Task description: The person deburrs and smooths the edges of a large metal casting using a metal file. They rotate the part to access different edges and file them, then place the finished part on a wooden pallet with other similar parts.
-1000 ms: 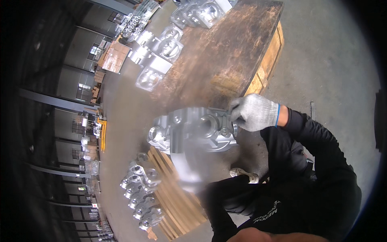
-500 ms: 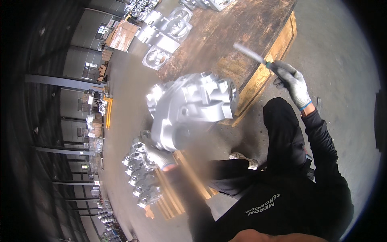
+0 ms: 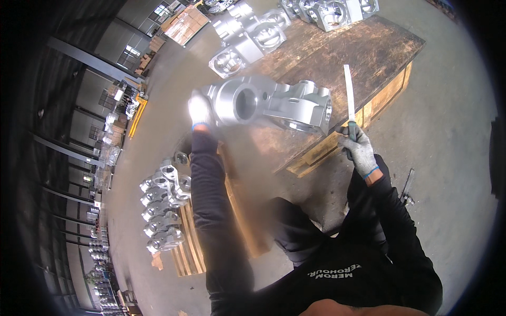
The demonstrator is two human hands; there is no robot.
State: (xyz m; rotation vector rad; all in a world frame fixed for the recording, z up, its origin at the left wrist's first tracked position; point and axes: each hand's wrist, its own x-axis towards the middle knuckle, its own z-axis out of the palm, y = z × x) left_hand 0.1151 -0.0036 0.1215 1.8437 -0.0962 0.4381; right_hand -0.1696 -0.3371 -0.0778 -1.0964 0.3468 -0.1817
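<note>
A large silver metal casting with a wide round bore lies over the near left end of the wooden workbench. My left hand, in a white glove, is closed on the casting's left end; some of its fingers are hidden behind the metal. My right hand, gloved too, is closed round the dark green handle of a flat file. The file's long pale blade points away from me, to the right of the casting and apart from it.
More silver castings stand at the bench's far left, others along its far edge. Smaller castings sit on a wooden pallet on the floor at left. A metal tool lies on the floor at right.
The casting has turned, so its round bore now faces up toward me. My left hand has moved farther away with its end. My right hand has come nearer, the file swinging to point away.
</note>
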